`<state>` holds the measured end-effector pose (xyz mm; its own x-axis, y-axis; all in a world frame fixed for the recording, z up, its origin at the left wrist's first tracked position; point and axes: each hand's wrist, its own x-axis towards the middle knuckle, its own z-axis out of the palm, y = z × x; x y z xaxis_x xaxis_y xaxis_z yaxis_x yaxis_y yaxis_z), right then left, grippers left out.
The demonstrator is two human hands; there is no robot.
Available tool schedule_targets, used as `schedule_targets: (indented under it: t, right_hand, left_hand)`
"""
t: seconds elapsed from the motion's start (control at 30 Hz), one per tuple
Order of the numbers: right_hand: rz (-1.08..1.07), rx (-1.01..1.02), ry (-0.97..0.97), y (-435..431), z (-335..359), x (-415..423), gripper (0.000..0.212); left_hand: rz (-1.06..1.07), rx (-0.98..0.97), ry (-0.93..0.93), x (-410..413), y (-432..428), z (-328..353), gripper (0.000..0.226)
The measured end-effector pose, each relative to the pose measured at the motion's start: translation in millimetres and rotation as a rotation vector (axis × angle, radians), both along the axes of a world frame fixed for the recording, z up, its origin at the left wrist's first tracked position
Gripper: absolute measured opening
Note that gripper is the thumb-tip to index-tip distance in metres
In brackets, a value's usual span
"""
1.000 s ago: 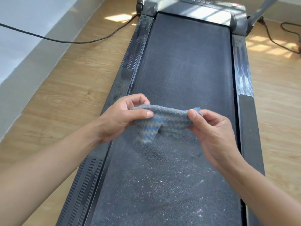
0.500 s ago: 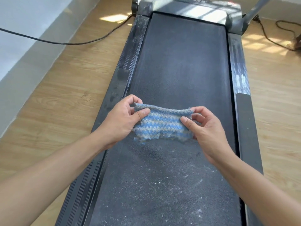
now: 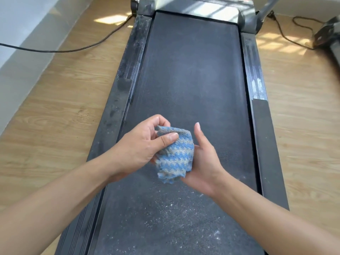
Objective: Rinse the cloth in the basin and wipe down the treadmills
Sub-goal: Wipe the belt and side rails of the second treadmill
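Cloth (image 3: 175,153) between hands: left (image 3: 141,150) pinches, right (image 3: 204,161) cradles.

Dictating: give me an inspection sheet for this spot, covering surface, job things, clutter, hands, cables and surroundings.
Surface: treadmill belt dusty, white specks at the near end; left side rail smudged.
Job's things: cloth, blue and grey striped, bunched above the belt; basin not in view.
Clutter: nothing seen.
Hands: left hand pinches the cloth's top; right hand supports its side, thumb straight, fingers hidden.
Cables: black cable on the floor at left; second cable looped at right.
Surroundings: wooden floor with sun patches, pale wall at left, part of a second machine at right.
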<state>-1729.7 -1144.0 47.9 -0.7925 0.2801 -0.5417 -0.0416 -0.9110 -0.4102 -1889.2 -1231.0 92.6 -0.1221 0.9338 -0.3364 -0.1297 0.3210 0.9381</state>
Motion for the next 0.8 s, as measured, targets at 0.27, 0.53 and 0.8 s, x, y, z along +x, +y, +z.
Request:
schedule_targets:
  t: [0.27,0.53,0.8]
  right_hand:
    - [-0.001,-0.184,0.089,-7,-2,-1,0.086]
    - [-0.027,-0.122,0.043,-13,-7,4,0.091]
    - [-0.079,0.254,-0.082,-16,-11,-1,0.077]
  left_hand:
    - [0.045,0.015,0.316,14,2,-14,0.027]
    - [0.108,0.238,1.047,18,-8,-27,0.038]
    - [0.121,0.023,0.497,23,-2,-38,0.024]
